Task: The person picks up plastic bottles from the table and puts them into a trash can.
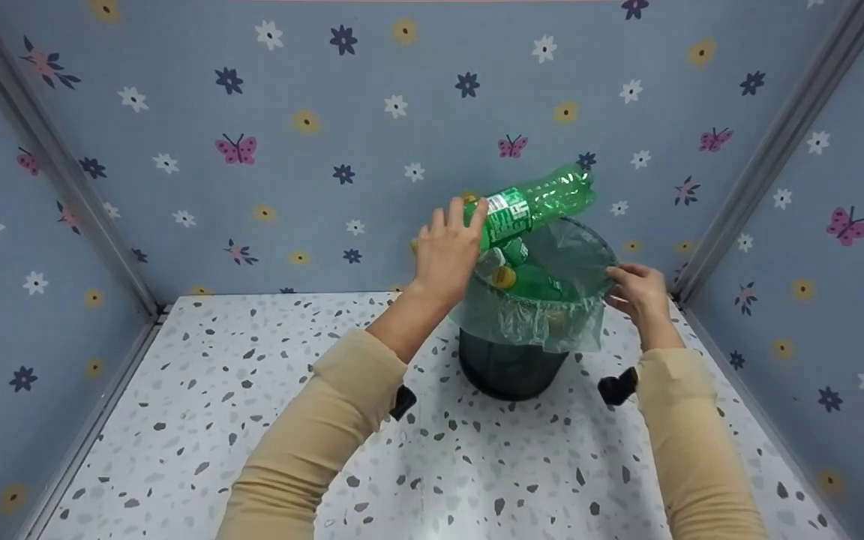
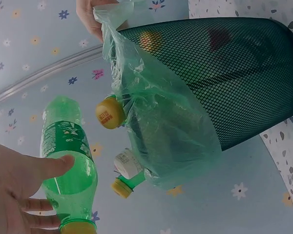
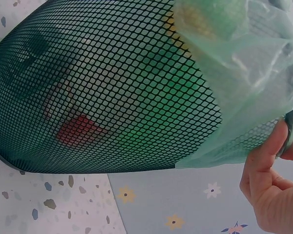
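Observation:
My left hand point(image 1: 447, 247) grips a green plastic bottle point(image 1: 552, 196) with a printed label, holding it tilted above the bin's mouth. Its yellow cap point(image 2: 78, 227) shows in the left wrist view. Below stands a dark mesh bin point(image 1: 511, 367) lined with a pale green plastic bag point(image 1: 529, 319) folded over the rim. Other bottles lie inside, among them a green bottle point(image 1: 541, 283) with a yellow cap, and a white cap point(image 2: 128, 163) sticks out at the rim. My right hand point(image 1: 638, 289) pinches the bag and rim on the right side.
The bin stands on a white speckled surface point(image 1: 252, 420). A blue wall point(image 1: 372, 142) with flowers and butterflies rises close behind it, and side panels point(image 1: 844, 300) flank the space. Through the mesh a red item point(image 3: 79, 129) shows near the bottom.

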Tool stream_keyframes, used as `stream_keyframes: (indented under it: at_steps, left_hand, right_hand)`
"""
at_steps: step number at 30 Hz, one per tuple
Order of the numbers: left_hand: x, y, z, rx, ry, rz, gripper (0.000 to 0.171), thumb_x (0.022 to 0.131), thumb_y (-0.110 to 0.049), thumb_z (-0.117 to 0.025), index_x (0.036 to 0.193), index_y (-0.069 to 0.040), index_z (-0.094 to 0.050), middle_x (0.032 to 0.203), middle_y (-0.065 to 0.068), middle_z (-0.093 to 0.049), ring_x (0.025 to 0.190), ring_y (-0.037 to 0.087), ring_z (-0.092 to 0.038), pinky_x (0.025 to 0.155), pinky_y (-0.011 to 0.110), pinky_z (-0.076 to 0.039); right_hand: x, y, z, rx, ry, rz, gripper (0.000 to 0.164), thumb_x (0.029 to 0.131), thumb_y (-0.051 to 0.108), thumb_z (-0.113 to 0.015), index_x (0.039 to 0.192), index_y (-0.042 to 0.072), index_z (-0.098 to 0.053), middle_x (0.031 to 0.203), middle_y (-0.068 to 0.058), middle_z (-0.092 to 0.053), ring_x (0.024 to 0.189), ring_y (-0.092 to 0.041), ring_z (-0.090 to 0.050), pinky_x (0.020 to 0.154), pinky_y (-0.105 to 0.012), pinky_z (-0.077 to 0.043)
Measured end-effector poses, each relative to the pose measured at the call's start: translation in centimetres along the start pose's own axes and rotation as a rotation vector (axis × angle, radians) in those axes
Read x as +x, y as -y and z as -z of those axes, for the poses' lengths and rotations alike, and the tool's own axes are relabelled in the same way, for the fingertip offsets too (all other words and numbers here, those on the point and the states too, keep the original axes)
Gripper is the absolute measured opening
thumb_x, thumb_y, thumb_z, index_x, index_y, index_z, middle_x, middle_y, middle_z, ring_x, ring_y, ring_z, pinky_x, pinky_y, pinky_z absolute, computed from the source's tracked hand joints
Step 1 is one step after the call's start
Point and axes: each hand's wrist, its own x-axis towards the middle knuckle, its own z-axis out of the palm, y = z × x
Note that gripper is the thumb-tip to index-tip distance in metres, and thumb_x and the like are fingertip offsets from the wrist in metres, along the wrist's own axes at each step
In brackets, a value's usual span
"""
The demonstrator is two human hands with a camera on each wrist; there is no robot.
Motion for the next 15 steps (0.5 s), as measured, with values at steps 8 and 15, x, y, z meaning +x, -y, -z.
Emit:
stream_keyframes:
  at_steps: [8, 15]
  left_hand:
    - [2.0, -1.7, 0.7, 0.196, 0.212, -0.072, 0.052, 0.090, -0.019, -0.052, 0.138, -0.016, -0.032, 0.128, 0.012, -0.037, 0.107, 0.026, -0.043, 0.082, 0.036, -0.043]
    - [3.3, -3.3, 0.8, 0.302, 0.330, -0.099, 0.064, 0.086, -0.031, -0.058, 0.140, -0.015, -0.027, 0.130, 0.013, -0.032, 0.111, 0.030, -0.038, 0.090, 0.042, -0.036]
  right_hand:
    - [-0.1, 0.1, 0.1, 0.000, 0.004, -0.001, 0.050, 0.091, 0.018, -0.049, 0.136, 0.003, -0.033, 0.111, -0.006, -0.045, 0.080, -0.012, -0.053, 0.058, -0.018, -0.046]
    - [-0.1, 0.1, -0.1, -0.004, -0.009, -0.005, 0.050, 0.090, 0.018, -0.050, 0.135, 0.003, -0.034, 0.110, -0.005, -0.045, 0.080, -0.012, -0.051, 0.057, -0.018, -0.046]
